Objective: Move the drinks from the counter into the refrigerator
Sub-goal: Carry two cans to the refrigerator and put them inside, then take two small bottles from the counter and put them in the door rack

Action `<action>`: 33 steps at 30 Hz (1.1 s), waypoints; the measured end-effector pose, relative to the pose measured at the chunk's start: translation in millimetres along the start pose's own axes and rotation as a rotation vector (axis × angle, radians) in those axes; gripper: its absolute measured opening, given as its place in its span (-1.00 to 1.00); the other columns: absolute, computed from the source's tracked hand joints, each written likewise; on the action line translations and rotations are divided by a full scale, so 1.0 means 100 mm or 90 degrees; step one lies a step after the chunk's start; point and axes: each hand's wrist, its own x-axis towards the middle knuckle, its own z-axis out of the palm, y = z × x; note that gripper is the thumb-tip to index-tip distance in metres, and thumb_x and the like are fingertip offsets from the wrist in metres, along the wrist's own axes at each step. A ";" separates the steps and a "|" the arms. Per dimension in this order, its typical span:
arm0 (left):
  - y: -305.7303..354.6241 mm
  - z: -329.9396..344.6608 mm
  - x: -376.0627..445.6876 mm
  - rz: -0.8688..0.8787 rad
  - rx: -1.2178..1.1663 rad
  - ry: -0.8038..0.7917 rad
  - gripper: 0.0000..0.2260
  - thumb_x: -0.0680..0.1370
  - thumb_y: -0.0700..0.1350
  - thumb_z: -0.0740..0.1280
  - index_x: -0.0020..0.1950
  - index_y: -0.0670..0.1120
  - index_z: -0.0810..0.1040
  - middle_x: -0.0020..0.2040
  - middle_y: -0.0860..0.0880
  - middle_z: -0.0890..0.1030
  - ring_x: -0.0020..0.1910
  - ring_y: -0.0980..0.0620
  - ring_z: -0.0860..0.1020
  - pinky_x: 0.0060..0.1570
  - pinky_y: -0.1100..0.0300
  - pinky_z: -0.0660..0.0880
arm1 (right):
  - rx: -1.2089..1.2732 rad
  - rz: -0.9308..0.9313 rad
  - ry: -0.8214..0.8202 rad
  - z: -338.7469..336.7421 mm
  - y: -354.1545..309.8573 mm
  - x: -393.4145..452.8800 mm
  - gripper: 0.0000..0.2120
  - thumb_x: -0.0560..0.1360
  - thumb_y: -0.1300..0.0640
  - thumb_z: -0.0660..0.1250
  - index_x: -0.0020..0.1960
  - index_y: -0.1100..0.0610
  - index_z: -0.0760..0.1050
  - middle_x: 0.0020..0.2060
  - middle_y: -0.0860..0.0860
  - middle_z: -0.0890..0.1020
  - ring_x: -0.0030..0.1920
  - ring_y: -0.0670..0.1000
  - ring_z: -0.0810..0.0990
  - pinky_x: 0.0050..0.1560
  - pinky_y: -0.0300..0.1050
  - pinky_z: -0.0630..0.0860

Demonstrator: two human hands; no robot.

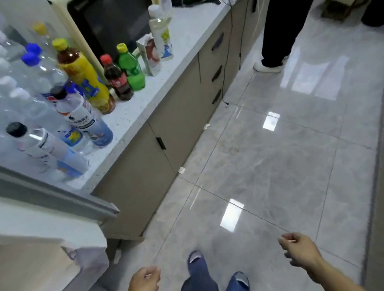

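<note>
Drinks stood in a crowd on the white speckled counter [184, 34], near its front edge. A tall yellow tea bottle [86, 79] stood beside a small dark cola bottle [116, 78] and a round green soda bottle [131, 68]. Clear plastic water bottles [43, 142] with black caps stood closest. A white fridge door [32, 234] hung open at the left. The shiny grey tile floor [275, 157] was wide and bare. Both hands were low over the floor, holding nothing. The left hand [144, 285] had loosely curled fingers. The right hand [298, 247] did too.
</note>
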 end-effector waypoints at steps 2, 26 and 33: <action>0.17 0.08 0.05 -0.005 -0.040 0.011 -0.83 0.58 -0.07 0.32 -0.07 -0.15 0.61 -0.17 -0.13 0.63 -0.29 -0.06 0.51 -0.29 0.20 0.47 | -0.019 -0.045 -0.041 0.00 -0.50 0.17 -0.90 0.51 0.17 0.35 -0.15 0.15 0.48 -0.40 0.06 0.42 -0.38 0.06 0.37 -0.40 -0.16 0.32; 3.06 0.36 0.59 0.054 -0.297 0.116 -0.88 0.61 -0.08 0.32 0.14 0.03 0.53 0.07 -0.02 0.61 0.04 -0.04 0.60 0.04 0.04 0.58 | -0.302 -0.142 -0.085 -0.08 -2.91 2.20 -0.82 0.32 0.27 0.57 -0.25 0.29 0.58 -0.43 0.13 0.68 -0.25 0.11 0.68 -0.03 -0.06 0.56; 4.07 0.13 0.46 0.158 -0.360 0.290 -0.69 0.57 -0.03 0.37 0.29 0.13 0.43 0.12 0.09 0.58 0.05 0.09 0.60 0.03 0.00 0.62 | -0.349 -0.335 -0.228 0.55 -4.32 2.39 -0.88 0.44 0.23 0.51 -0.10 0.16 0.58 -0.29 0.10 0.66 -0.32 0.04 0.59 -0.29 -0.34 0.44</action>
